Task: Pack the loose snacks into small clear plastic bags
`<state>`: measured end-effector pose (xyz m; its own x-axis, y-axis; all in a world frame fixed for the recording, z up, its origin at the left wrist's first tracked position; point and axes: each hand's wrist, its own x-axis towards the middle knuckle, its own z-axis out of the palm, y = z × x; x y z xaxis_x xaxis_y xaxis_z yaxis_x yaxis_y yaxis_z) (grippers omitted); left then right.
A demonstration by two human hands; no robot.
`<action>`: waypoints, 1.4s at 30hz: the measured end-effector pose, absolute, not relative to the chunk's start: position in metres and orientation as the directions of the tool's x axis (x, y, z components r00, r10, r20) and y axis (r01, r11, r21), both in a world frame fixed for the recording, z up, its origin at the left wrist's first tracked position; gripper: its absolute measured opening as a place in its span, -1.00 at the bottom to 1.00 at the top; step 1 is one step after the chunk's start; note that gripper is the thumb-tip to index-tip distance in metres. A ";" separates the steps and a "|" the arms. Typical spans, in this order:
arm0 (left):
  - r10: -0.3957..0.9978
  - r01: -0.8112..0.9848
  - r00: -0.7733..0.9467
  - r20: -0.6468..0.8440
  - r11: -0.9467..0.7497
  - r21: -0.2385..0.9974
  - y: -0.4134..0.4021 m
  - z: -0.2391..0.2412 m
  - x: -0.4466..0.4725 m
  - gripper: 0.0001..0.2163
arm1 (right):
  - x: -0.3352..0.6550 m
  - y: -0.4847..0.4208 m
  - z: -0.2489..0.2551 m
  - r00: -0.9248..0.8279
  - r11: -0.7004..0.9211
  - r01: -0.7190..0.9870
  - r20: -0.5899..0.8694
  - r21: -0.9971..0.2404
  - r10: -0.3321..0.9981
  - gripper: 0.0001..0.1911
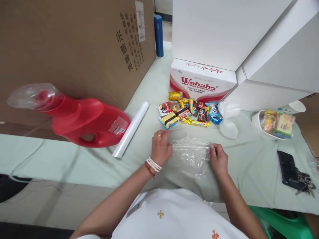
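A clear plastic bag (190, 154) lies flat on the pale green cloth in front of me. My left hand (161, 147) pinches its left edge with curled fingers. My right hand (218, 158) grips its right edge, fingers closed. A pile of several wrapped snacks (188, 113) lies just beyond the bag. A white roll of bags (131, 128) lies to the left of my left hand.
A red detergent jug (84, 121) lies on its side at left before a big cardboard box (74, 43). A Wahaha carton (201, 81) and white boxes stand behind. At right are clear bags (228, 119), a white bowl of snacks (274, 126), a phone (287, 167) and keys (305, 186).
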<state>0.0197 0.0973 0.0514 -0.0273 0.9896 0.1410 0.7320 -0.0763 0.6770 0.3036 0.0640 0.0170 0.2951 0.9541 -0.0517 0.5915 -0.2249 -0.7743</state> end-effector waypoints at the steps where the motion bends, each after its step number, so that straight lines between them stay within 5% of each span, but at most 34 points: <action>1: 0.981 0.782 0.093 0.172 -0.179 0.597 0.099 0.056 0.026 -0.49 | 0.304 0.066 0.018 0.283 -0.213 0.610 -0.041 -0.763 0.958 -0.51; 4: 0.943 0.792 0.309 0.120 -0.325 0.516 0.110 0.055 0.046 -0.68 | 0.302 0.069 0.024 0.267 -0.189 0.654 -0.011 -0.733 0.964 -0.51; 7: 0.976 0.703 0.216 -0.032 -0.133 0.698 0.122 0.040 0.054 -0.83 | 0.304 0.070 0.028 0.274 -0.189 0.671 0.003 -0.717 0.962 -0.51; 11: 0.970 0.144 0.038 -0.240 0.233 0.962 0.129 0.022 0.043 -0.72 | 0.317 0.069 0.028 0.303 -0.217 0.599 -0.032 -0.771 0.952 -0.51; 14: 0.922 -0.151 -0.082 -0.378 0.363 0.919 0.124 0.022 0.029 -0.68 | 0.330 0.080 0.026 0.248 -0.238 0.513 -0.123 -0.825 0.961 -0.51; 18: 0.863 -0.237 -0.106 -0.494 0.461 0.855 0.108 0.030 0.018 -0.65 | 0.339 0.122 0.029 0.081 -0.202 0.532 -0.188 -0.823 0.979 -0.51; 20: 0.838 -0.242 -0.100 -0.536 0.502 0.830 0.098 0.033 0.017 -0.63 | 0.337 0.144 0.039 0.089 -0.169 0.620 -0.145 -0.766 0.985 -0.52; 23: 0.819 -0.245 -0.135 -0.558 0.518 0.820 0.086 0.035 0.022 -0.59 | 0.321 0.151 0.060 0.141 -0.020 0.792 0.151 -0.610 0.979 -0.55; 26: 0.823 -0.233 -0.169 -0.542 0.501 0.833 0.081 0.033 0.028 -0.60 | 0.288 0.115 0.071 -0.120 0.295 0.819 0.355 -0.492 0.927 -0.62; 29: 0.847 -0.122 -0.186 -0.498 0.483 0.867 0.088 0.033 0.022 -0.63 | 0.258 0.064 0.058 -0.609 0.630 0.620 0.219 -0.468 0.762 -0.54; 31: 0.871 -0.010 -0.181 -0.457 0.463 0.886 0.097 0.035 0.007 -0.64 | 0.254 0.038 0.042 -0.766 0.704 0.519 0.103 -0.484 0.635 -0.45; 39: 0.825 0.266 0.052 -0.562 0.531 0.804 0.121 0.041 -0.070 -0.57 | 0.334 0.040 0.036 -0.809 0.625 0.464 -0.013 -0.627 0.587 -0.72; 42: 0.926 0.500 -0.103 -0.363 0.364 0.786 0.105 0.045 -0.070 -0.67 | 0.349 0.059 0.057 -0.745 0.543 0.484 0.002 -0.686 0.667 -0.77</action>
<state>-0.0698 0.1050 0.0445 -0.1033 0.9259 -0.3633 0.5002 0.3640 0.7857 0.3493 0.0590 0.0569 -0.7453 0.6668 0.0022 0.4838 0.5431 -0.6863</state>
